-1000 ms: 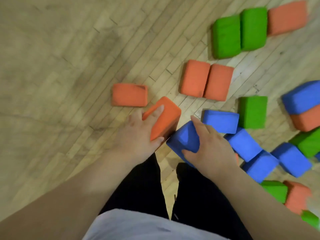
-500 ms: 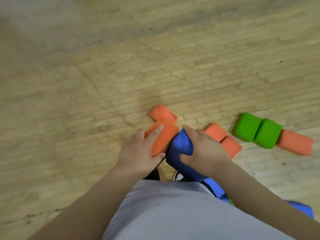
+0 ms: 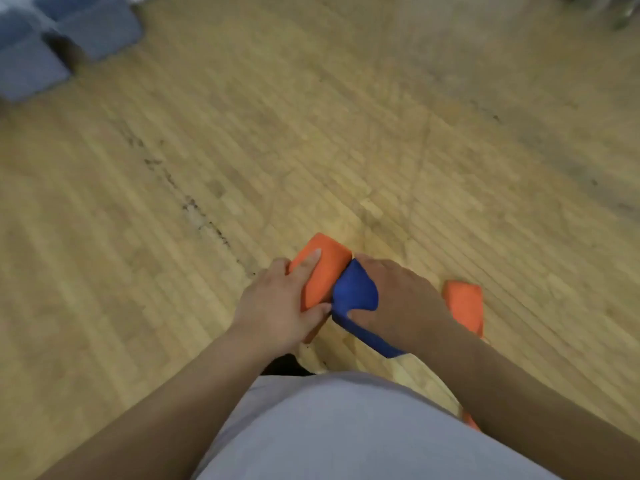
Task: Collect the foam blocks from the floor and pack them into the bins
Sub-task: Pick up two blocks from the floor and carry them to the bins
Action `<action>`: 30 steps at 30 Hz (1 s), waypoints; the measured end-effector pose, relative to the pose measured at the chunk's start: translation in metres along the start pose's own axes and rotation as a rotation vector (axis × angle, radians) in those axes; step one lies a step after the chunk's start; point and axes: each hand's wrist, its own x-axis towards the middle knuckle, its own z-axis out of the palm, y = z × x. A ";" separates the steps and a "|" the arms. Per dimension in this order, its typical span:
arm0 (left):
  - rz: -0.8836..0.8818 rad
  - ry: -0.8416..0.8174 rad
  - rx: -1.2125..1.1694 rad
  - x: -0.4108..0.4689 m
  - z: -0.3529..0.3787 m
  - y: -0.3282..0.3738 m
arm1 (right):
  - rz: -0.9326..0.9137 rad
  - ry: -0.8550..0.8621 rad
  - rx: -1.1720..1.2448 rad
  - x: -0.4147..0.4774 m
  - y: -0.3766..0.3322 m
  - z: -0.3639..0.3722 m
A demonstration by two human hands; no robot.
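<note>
Gripping an orange block [image 3: 322, 271], the left hand [image 3: 277, 313] curls; the right hand [image 3: 398, 299] clutches a blue block [image 3: 355, 294].

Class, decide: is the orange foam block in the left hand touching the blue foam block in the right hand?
Touching. The head view shows the orange foam block pressed edge to edge against the blue foam block, with no gap between them.

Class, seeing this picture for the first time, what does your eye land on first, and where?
At lower centre, the left hand grips an orange foam block and the right hand a blue foam block, the two touching. A second orange block lies on the wooden floor to their right; blurred grey-blue boxes, probably bins, sit top left.
</note>
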 end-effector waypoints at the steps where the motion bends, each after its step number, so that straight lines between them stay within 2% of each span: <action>1: -0.064 0.016 -0.021 -0.007 -0.012 -0.030 | -0.061 -0.026 -0.027 0.020 -0.030 0.002; 7: -0.415 0.173 -0.105 -0.058 -0.082 -0.204 | -0.409 -0.140 -0.206 0.129 -0.227 0.030; 12: -0.590 0.284 -0.166 -0.082 -0.129 -0.296 | -0.598 -0.188 -0.241 0.184 -0.348 0.040; 21: -0.746 0.368 -0.257 -0.049 -0.180 -0.398 | -0.754 -0.280 -0.325 0.299 -0.463 0.035; 30: -0.871 0.396 -0.308 0.087 -0.276 -0.515 | -0.793 -0.359 -0.304 0.501 -0.557 -0.003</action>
